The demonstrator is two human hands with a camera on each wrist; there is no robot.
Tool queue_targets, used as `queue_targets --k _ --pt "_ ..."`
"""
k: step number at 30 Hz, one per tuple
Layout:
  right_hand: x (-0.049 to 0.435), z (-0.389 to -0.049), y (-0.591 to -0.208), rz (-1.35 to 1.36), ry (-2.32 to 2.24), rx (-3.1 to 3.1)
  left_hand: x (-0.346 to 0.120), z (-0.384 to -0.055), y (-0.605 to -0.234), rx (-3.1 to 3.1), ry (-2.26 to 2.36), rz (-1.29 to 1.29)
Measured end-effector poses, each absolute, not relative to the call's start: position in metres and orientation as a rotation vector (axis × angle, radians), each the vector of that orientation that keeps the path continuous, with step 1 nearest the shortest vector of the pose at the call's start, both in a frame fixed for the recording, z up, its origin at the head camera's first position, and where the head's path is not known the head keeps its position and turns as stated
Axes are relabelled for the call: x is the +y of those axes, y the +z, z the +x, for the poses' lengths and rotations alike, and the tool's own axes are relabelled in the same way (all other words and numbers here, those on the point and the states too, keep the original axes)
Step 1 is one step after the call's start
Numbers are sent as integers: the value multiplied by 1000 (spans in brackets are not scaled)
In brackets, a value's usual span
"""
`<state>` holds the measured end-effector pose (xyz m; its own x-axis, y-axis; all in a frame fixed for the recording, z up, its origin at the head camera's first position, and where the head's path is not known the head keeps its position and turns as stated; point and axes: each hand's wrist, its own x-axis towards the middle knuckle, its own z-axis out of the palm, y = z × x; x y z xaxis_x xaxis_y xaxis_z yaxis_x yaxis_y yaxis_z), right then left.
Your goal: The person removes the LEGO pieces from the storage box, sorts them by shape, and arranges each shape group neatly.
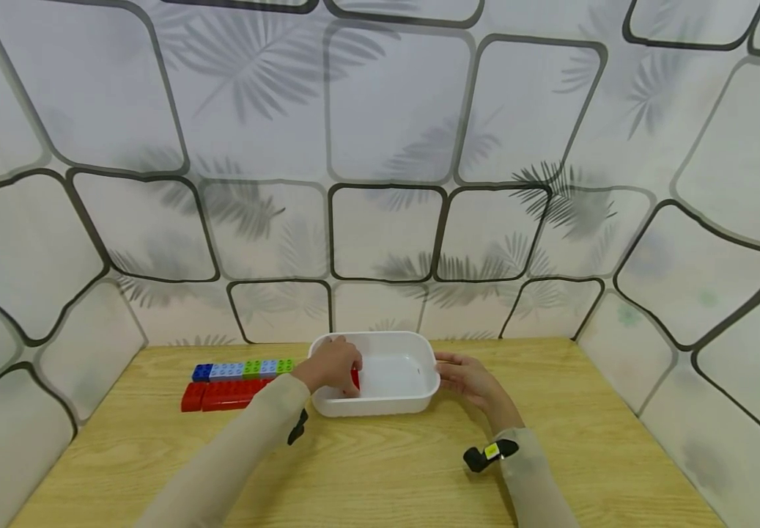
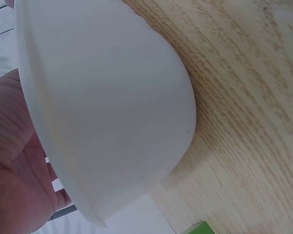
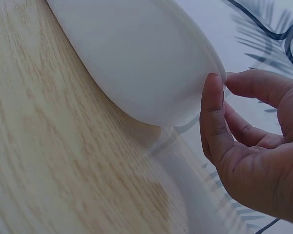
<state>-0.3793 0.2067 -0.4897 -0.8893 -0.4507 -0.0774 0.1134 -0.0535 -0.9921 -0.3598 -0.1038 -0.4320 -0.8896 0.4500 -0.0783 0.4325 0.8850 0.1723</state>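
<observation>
A white plastic box [image 1: 380, 405] stands on the table. My left hand [image 1: 335, 364] reaches over its left side with curled fingers and holds a red toy brick [image 1: 355, 378] inside it. In the left wrist view, the box's outer wall [image 2: 117, 107] hides the fingertips and the brick. At the opposite end, my right hand [image 1: 470, 380] grips the box's rim; the right wrist view shows its fingertips [image 3: 213, 85] meeting there. Left of the box lie a row of blue and green bricks [image 1: 228, 372] and a row of red bricks [image 1: 228, 394], partly behind the left arm.
The pale wood table [image 1: 380, 469] runs back to a patterned wall covering [image 1: 386, 235], which also closes off both sides. A green brick [image 2: 201, 228] shows at the bottom of the left wrist view. Dark camera mounts [image 1: 490, 455] sit on the wrists.
</observation>
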Motion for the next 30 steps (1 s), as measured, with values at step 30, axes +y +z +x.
queue_targets --k 30 --pt "206 -376 -485 -335 -2005 1834 -129 -351 -411 3028 464 769"
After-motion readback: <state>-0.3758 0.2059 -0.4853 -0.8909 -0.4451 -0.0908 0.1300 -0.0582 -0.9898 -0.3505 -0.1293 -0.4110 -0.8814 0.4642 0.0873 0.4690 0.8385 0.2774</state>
